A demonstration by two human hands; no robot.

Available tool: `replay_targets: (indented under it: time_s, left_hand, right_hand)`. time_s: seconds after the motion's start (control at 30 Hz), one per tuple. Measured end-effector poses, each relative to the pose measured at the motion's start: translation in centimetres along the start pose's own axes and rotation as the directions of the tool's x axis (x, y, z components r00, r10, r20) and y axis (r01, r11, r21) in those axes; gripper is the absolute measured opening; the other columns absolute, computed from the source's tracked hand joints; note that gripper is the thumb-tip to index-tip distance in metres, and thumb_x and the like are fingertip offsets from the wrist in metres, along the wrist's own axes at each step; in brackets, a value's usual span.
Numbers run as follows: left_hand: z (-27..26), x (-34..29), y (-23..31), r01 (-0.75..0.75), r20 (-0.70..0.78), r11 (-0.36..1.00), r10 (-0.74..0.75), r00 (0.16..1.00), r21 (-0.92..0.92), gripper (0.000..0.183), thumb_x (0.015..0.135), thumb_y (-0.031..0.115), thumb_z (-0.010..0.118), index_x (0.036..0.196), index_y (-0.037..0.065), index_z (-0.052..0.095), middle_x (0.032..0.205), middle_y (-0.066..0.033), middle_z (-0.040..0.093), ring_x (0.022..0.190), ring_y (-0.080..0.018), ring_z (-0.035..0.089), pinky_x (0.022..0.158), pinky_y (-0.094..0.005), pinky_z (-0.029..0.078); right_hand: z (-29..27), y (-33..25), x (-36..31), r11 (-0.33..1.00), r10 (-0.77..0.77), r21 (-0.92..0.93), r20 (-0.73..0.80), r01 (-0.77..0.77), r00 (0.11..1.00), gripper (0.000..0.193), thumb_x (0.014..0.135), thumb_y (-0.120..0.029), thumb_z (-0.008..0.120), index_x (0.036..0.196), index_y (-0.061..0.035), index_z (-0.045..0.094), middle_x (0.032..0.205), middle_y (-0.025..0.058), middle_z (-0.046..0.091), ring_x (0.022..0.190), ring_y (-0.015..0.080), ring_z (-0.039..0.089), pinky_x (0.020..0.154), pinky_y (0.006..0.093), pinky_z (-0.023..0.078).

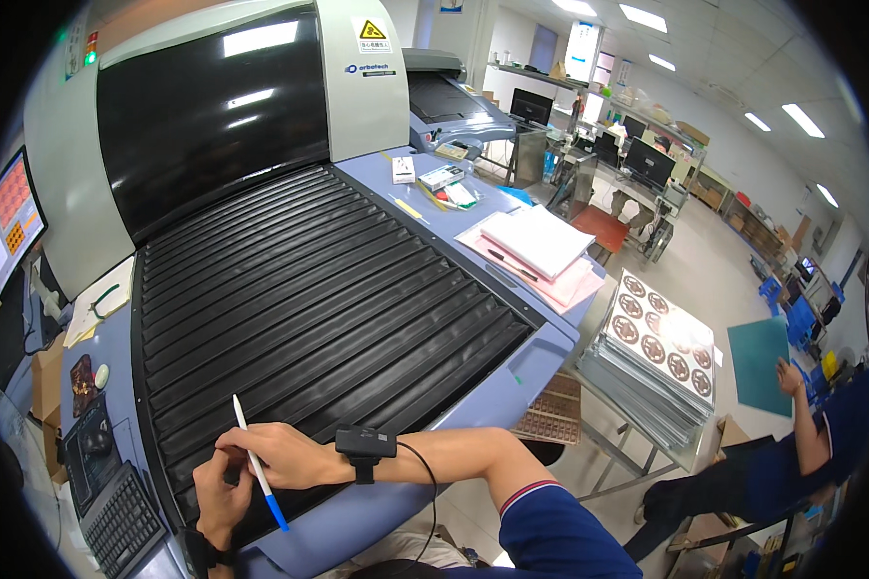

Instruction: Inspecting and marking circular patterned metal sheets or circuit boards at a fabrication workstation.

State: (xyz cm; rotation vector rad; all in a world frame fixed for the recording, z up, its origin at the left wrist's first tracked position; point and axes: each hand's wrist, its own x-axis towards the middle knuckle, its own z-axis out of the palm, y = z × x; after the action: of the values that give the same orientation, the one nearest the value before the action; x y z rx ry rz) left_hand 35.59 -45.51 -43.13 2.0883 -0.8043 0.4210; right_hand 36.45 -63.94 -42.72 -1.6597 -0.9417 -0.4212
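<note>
My right hand [288, 457] is closed round a white pen [254, 457] with a blue end, which slants with its white end up and its blue end down. Close against its fingertips is my left hand [220, 490], with fingers curled; whatever they may hold is hidden. Both hands are over the near left part of the ribbed black bellows bed [309, 289] of a large machine. A dark box-shaped device [365, 442] with a cable is strapped to my right wrist.
A keyboard [124, 521] and a monitor [12, 227] stand at left. On the machine's right ledge lie a paper stack [536, 241] and a black pen [512, 264]. Patterned panels [661, 338] pile on a cart beyond. At right, another person holds a green board [758, 367].
</note>
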Motion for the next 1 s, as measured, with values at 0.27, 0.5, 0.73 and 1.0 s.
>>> replay_targets:
  time_s: [0.27, 0.5, 0.73, 1.0]
  left_hand:
    - [0.14, -0.2, 0.32, 0.009, 0.007, 1.0, -0.009, 1.0, -0.01, 0.015, 0.079, -0.005, 0.07, 0.092, -0.003, 0.062, 0.078, -0.0167, 0.07, 0.072, -0.0287, 0.073, 0.065, -0.0315, 0.054]
    - [0.21, -0.27, 0.29, 0.002, 0.007, 0.999, -0.001, 1.0, -0.045, 0.015, 0.079, -0.005, 0.071, 0.091, -0.003, 0.062, 0.076, -0.0164, 0.07, 0.071, -0.0288, 0.073, 0.065, -0.032, 0.054]
    - [0.32, -0.35, -0.56, -0.019, 0.003, 1.0, 0.019, 1.0, -0.005, 0.015, 0.078, -0.005, 0.07, 0.09, -0.003, 0.063, 0.075, -0.0174, 0.07, 0.069, -0.0295, 0.073, 0.062, -0.0323, 0.054]
    - [-0.19, -0.13, 0.13, -0.008, 0.024, 1.0, 0.008, 1.0, -0.008, 0.014, 0.076, -0.004, 0.069, 0.089, -0.002, 0.063, 0.075, -0.0168, 0.069, 0.069, -0.0303, 0.072, 0.062, -0.0334, 0.055]
  right_hand:
    - [-0.3, 0.1, -0.26, 0.999, 0.041, 0.017, 0.045, -0.042, 0.998, 0.034, 0.082, 0.001, 0.066, 0.115, 0.0014, 0.057, 0.091, 0.0166, 0.07, 0.082, 0.0333, 0.071, 0.072, 0.0393, 0.056]
    - [-0.33, 0.16, -0.47, 1.0, 0.022, -0.004, 0.067, -0.022, 0.997, 0.038, 0.082, 0.002, 0.066, 0.118, -0.0002, 0.057, 0.095, 0.0158, 0.069, 0.086, 0.0324, 0.071, 0.073, 0.0385, 0.057]
    - [-0.15, 0.62, -0.51, 0.999, 0.05, -0.021, 0.075, -0.049, 0.996, 0.039, 0.083, 0.001, 0.066, 0.121, -0.0009, 0.057, 0.094, 0.0149, 0.068, 0.083, 0.0305, 0.07, 0.073, 0.0369, 0.057]
    - [-0.08, 0.45, -0.43, 0.996, 0.074, -0.047, 0.083, -0.071, 0.994, 0.04, 0.083, 0.002, 0.066, 0.123, -0.0021, 0.058, 0.091, 0.0138, 0.068, 0.082, 0.0297, 0.07, 0.073, 0.0372, 0.056]
